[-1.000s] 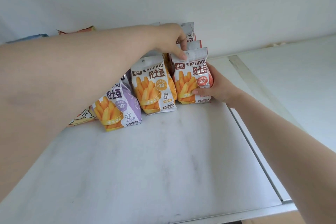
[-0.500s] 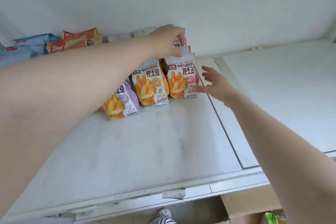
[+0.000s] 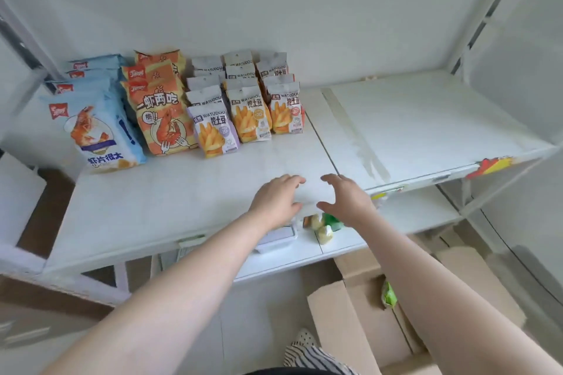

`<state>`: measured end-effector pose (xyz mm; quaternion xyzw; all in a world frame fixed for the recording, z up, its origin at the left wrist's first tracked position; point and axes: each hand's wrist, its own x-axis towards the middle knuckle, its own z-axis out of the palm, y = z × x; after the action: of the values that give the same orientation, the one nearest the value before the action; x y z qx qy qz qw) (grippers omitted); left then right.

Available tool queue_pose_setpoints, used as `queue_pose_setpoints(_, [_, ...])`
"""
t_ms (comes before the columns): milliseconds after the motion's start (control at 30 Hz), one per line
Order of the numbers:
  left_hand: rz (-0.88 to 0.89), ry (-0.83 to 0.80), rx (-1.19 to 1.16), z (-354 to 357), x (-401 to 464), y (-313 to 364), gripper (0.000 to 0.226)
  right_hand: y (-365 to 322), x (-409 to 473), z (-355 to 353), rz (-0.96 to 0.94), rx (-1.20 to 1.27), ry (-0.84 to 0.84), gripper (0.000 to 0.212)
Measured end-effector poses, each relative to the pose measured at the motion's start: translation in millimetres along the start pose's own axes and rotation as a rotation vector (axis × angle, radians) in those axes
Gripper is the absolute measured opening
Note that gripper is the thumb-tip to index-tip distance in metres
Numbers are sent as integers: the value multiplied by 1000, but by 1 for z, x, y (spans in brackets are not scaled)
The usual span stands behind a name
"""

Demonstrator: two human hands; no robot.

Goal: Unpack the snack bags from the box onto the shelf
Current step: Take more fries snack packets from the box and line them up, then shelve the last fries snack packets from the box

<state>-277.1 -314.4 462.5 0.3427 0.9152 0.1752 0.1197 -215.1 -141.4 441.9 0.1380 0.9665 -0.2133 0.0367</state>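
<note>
Head view: box (image 3: 350, 323) is sitting open on the floor below the shelf (image 3: 189, 192), flaps spread; one green bag (image 3: 388, 295) is showing inside, the rest of the interior hidden behind the right forearm. Lower shelf (image 3: 405, 216) is carrying a few small green and yellow packets (image 3: 324, 225), too blurred to read.

Snack bags are standing in rows at the back left of the shelf, each row running front to back. Blue bags (image 3: 97, 131) with a shrimp picture are sitting far left; orange striped bags (image 3: 161, 119) just beside them, also showing a shrimp. Three rows of fry bags (image 3: 248, 116) are reading "WATUDOU" with a "20" badge; front ones are purple, yellow and red-trimmed, silver tops behind.

Left hand (image 3: 275, 199) and right hand (image 3: 347, 199) are hovering near the shelf's front edge, both empty, fingers loosely spread, well apart from the bags.
</note>
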Motion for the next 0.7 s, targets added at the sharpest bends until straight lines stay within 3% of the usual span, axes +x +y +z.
queue_pose_setpoints(167, [118,-27,43,35,-91,7,54,-10,-101,22,62,-26,12,65])
queue_pose_setpoints(367, [67,-158,102,75,-177,22,60,-8,-225,43,191,-144,-134,69])
queue_pose_setpoints(700, [198,-369,141,154,-228,128,58,84,-389,65,391,-100,-217,69])
